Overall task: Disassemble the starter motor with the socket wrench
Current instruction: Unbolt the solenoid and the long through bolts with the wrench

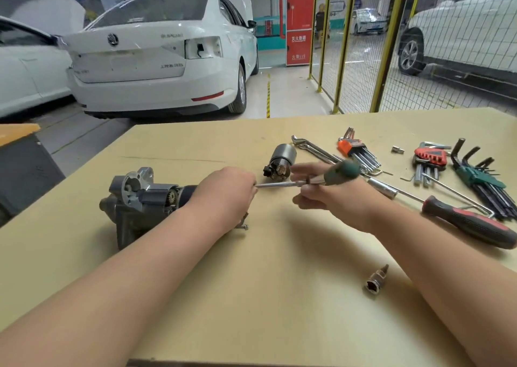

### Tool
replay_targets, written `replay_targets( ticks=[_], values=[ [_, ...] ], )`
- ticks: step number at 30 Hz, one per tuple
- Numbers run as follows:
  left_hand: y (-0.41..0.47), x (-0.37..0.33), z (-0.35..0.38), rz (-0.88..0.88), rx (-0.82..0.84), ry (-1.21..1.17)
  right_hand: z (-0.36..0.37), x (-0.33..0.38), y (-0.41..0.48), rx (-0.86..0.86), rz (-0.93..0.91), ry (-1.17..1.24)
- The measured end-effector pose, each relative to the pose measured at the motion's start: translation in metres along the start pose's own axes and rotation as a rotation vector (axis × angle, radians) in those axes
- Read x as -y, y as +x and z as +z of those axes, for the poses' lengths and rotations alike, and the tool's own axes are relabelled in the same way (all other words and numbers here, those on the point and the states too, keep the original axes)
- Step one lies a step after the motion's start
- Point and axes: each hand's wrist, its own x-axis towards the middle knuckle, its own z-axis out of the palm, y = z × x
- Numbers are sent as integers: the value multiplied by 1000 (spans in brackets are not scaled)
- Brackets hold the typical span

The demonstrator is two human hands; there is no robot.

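Observation:
The grey starter motor [134, 198] lies on its side at the left of the tan table [251, 296]. My left hand [223, 196] is wrapped over its dark rear body and hides that end. My right hand [330, 196] grips a socket wrench [282, 184] with a green handle and a thin steel shaft. The shaft runs level to the left and its tip disappears under my left hand at the motor's rear end. A detached solenoid [281, 161] stands behind the shaft. A small bolt [242, 227] lies below my left hand.
A loose socket bit [376, 280] lies near my right forearm. A red-and-black screwdriver [470, 221], hex key sets [356, 154] [429, 161] [484, 176] and bent wrenches [313, 149] fill the right side. White cars and a yellow mesh fence [389, 44] stand beyond the table.

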Motion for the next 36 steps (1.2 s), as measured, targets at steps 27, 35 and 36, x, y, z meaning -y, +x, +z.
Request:
replay_targets(
  ticks=[27, 35, 36],
  values=[
    [7, 3, 11, 61, -106, -36, -5, -3, 6, -25, 42, -14],
    [6, 0, 12, 34, -72, -52, -5, -2, 1, -6, 66, -71],
    [7, 2, 10, 45, -10, -30, -7, -4, 1, -7, 37, -78]
  ],
)
